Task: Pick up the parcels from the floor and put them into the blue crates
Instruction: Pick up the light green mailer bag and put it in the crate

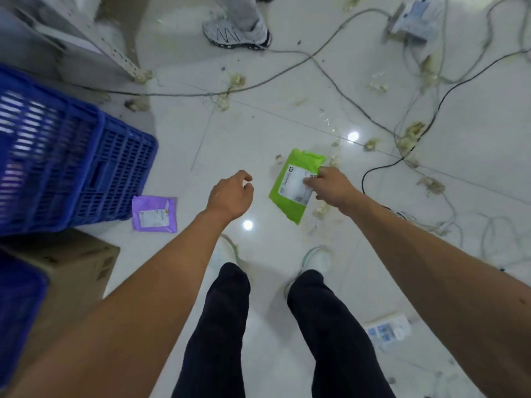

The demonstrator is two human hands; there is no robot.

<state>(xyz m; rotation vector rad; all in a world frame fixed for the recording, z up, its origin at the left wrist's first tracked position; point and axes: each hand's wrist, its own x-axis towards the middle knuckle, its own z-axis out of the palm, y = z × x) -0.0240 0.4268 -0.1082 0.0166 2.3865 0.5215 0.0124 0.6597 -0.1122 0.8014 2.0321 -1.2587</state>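
Black trouser legs [221,326] are filling the bottom of the view, well nearer than the green parcel [293,185], and two white shoes [316,259] are standing on the glossy white floor [258,133] just short of that parcel. Nearer than the green parcel and to its right, a small white and blue packet [388,331] is lying by the right leg; it is too blurred to identify. Far to the left of the green parcel and nearer than it, a brown cardboard box [74,268] is sitting beside the corner of a second blue crate [20,305].

The purple parcel [154,214] is lying flat on the floor, well left of the green parcel, just beside the foot of the big blue crate [115,168], which is standing further left again. The left hand [230,196] is hovering just left of the green parcel with its fingers loosely curled and holding nothing.

The right hand [333,188] is pinching the green parcel at its right edge, fingertips lying on the white label. Whether the parcel is resting on the floor or hanging clear of it cannot be told.

Beyond the green parcel, grey and black cables [324,70] are trailing across the tiles. Further beyond it, another person's grey sneaker [237,34] is standing, with a metal shelf post [120,57] to the far left
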